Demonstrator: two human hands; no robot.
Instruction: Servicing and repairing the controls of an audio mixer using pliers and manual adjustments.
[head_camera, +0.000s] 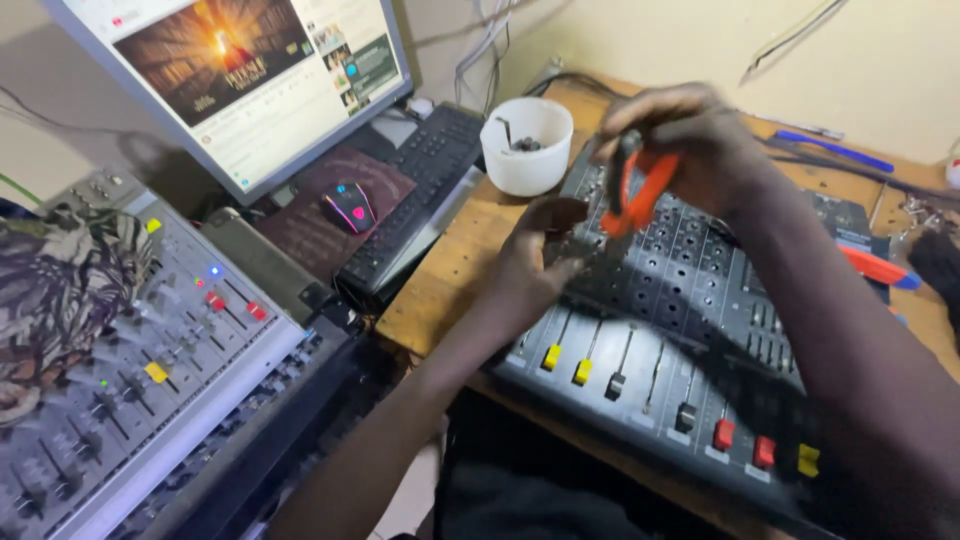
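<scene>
My right hand (700, 135) grips pliers with orange handles (632, 185), jaws pointing down onto the knob area of a dark audio mixer (690, 330) on the wooden table. My left hand (535, 265) rests on the mixer's near-left part, fingers curled beside the plier tip; whether it pinches something small is unclear. The mixer has rows of holes and faders with yellow, grey and red caps along its front edge.
A white bowl (527, 145) with small parts stands behind the mixer. A keyboard (420, 195), a lit mouse (350, 207) and a monitor (250, 80) sit at the left. A second mixer (140, 370) lies at near left. Orange-blue tool (875, 267) at right.
</scene>
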